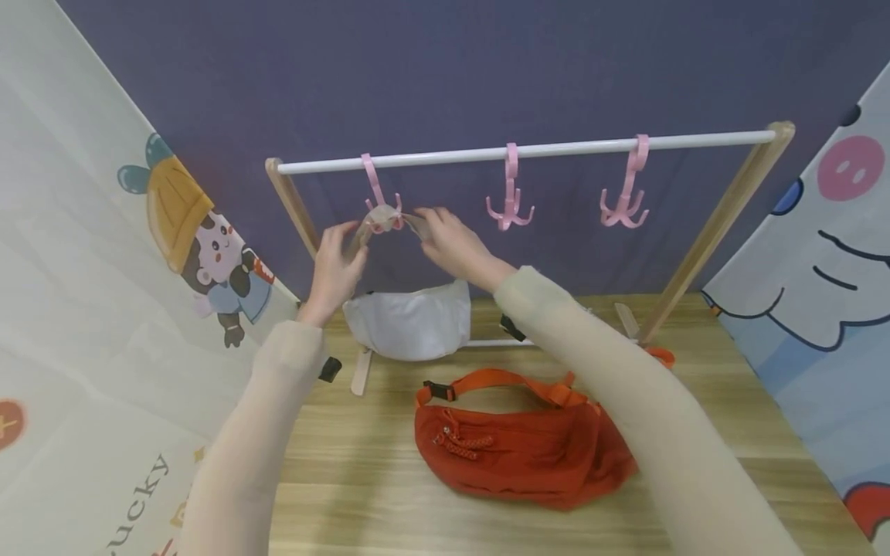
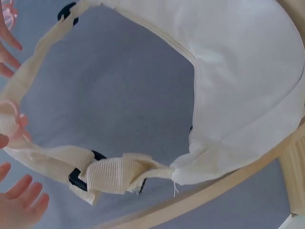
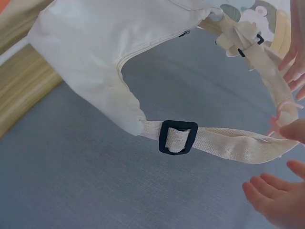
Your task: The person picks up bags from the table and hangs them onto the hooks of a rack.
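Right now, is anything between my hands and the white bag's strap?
Nothing visible: the strap lies over the leftmost pink hook, with your left hand on one side and your right hand on the other.

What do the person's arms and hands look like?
Left sleeve and right sleeve: long, plain, cream, down to about the wrist, no visible markings. Left hand and right hand: bare, no gloves or rings visible.

I work in soft, fairly even light; its source I cannot tell. A faint, soft-edged shadow dims the wooden surface left of the red bag. My left wrist view bows the wooden post, and the white bag looks pale, slightly hazy.
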A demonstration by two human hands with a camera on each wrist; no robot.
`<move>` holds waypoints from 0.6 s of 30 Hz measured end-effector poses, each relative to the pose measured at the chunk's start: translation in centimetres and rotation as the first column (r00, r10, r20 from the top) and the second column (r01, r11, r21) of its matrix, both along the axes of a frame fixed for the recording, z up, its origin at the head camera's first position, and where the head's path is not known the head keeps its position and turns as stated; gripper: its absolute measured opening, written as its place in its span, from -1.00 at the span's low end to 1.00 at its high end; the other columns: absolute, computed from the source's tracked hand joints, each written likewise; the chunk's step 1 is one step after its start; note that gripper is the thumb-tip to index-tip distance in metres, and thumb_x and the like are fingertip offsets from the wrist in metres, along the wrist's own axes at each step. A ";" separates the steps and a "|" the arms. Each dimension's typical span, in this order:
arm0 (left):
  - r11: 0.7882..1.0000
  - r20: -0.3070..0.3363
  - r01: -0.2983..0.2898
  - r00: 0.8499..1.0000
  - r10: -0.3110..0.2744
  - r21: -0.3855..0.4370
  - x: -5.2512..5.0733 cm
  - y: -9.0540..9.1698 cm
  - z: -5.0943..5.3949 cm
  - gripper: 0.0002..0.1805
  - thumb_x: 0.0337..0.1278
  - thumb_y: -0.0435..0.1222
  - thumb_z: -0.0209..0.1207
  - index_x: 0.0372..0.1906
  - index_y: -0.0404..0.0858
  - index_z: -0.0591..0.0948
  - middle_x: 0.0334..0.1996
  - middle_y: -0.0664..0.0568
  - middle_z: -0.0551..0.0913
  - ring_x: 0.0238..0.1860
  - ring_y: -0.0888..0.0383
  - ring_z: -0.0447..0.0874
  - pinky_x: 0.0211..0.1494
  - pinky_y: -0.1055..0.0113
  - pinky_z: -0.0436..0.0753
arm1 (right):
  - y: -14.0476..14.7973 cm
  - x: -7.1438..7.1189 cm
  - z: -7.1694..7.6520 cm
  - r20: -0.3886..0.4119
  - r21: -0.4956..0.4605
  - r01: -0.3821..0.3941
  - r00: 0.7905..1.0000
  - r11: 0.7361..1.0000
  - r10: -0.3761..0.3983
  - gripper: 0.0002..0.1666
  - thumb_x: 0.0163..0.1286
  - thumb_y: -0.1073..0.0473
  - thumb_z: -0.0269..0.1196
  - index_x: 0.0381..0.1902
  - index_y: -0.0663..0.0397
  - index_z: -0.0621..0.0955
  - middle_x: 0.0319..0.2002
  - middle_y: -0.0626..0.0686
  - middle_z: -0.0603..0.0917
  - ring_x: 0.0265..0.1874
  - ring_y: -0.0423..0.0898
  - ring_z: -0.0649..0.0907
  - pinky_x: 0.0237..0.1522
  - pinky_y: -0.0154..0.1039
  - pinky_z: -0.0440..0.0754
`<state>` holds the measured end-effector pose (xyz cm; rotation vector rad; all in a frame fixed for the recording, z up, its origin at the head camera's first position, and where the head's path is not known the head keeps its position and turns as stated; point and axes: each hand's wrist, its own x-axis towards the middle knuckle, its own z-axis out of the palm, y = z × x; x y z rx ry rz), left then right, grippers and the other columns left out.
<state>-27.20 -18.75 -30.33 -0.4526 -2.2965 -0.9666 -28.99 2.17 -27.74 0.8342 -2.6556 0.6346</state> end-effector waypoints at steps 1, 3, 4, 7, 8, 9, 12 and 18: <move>1.000 -0.031 0.003 1.000 -0.003 0.008 0.2 0.1 -0.1 -0.59 -0.03 -0.47 0.10 0.02 -0.48 0.40 -0.03 -0.30 0.41 0.04 -0.12 0.35 0.16 0.12 0.28 | 0.2 0.2 -0.1 -0.021 -0.002 -0.006 1.000 1.000 0.006 -0.39 0.21 0.20 0.12 0.21 0.21 0.25 0.10 0.24 0.37 0.08 0.09 0.39 0.05 -0.09 0.39; 1.000 -0.070 0.014 0.997 -0.013 0.016 0.8 0.3 -0.4 -0.61 -0.02 -0.50 0.08 0.00 -0.50 0.41 -0.03 -0.31 0.40 0.04 -0.12 0.35 0.15 0.12 0.29 | 0.7 0.8 -0.3 -0.056 -0.003 -0.017 0.998 1.000 0.017 -0.39 0.21 0.20 0.14 0.20 0.23 0.26 0.10 0.24 0.37 0.08 0.09 0.39 0.07 -0.11 0.38; 1.000 -0.083 0.019 0.996 -0.018 0.016 1.1 0.4 -0.5 -0.62 -0.02 -0.51 0.08 -0.01 -0.51 0.41 -0.03 -0.31 0.40 0.04 -0.13 0.35 0.15 0.12 0.29 | 0.9 1.1 -0.4 -0.065 -0.005 -0.023 0.998 1.000 0.023 -0.39 0.21 0.20 0.14 0.20 0.24 0.26 0.10 0.24 0.36 0.08 0.09 0.39 0.08 -0.11 0.36; 0.999 -0.110 0.039 0.993 -0.037 0.016 1.8 0.7 -1.0 -0.62 -0.02 -0.53 0.07 -0.01 -0.52 0.40 -0.01 -0.32 0.38 0.05 -0.13 0.34 0.15 0.12 0.30 | 1.7 2.1 -0.6 -0.056 -0.022 -0.036 0.998 0.999 0.034 -0.38 0.22 0.20 0.14 0.21 0.25 0.24 0.10 0.24 0.35 0.09 0.09 0.37 0.11 -0.11 0.33; 0.999 -0.112 0.041 0.993 -0.039 0.016 2.1 0.9 -1.2 -0.62 -0.02 -0.53 0.07 -0.01 -0.51 0.40 0.00 -0.31 0.38 0.06 -0.13 0.34 0.15 0.13 0.31 | 1.9 2.4 -0.7 -0.050 -0.027 -0.036 0.998 0.999 0.035 -0.37 0.22 0.20 0.14 0.22 0.24 0.24 0.11 0.24 0.35 0.09 0.09 0.37 0.10 -0.11 0.33; 0.999 -0.117 0.044 0.992 -0.042 0.017 2.3 1.0 -1.4 -0.62 -0.03 -0.53 0.07 -0.01 -0.51 0.40 0.00 -0.31 0.38 0.06 -0.13 0.33 0.15 0.14 0.31 | 2.2 2.7 -0.9 -0.044 -0.030 -0.037 0.998 0.999 0.035 -0.37 0.22 0.21 0.14 0.22 0.23 0.23 0.11 0.24 0.34 0.10 0.09 0.36 0.11 -0.11 0.32; 0.998 -0.144 0.057 0.988 -0.054 0.014 3.1 1.6 -2.1 -0.61 -0.06 -0.55 0.08 -0.02 -0.51 0.41 0.00 -0.32 0.37 0.07 -0.14 0.33 0.15 0.14 0.32 | 3.1 3.4 -1.4 -0.033 -0.041 -0.029 0.999 0.999 0.028 -0.36 0.22 0.20 0.15 0.23 0.21 0.23 0.12 0.24 0.34 0.10 0.09 0.36 0.09 -0.08 0.34; 0.997 -0.209 0.083 0.974 -0.081 0.002 4.3 2.9 -3.5 -0.62 -0.12 -0.58 0.10 -0.06 -0.49 0.44 -0.02 -0.32 0.40 0.06 -0.16 0.34 0.17 0.13 0.27 | 5.1 5.0 -3.4 -0.047 -0.095 -0.040 0.998 0.995 0.036 -0.41 0.22 0.23 0.15 0.20 0.23 0.27 0.08 0.22 0.38 0.05 0.08 0.39 0.08 -0.09 0.35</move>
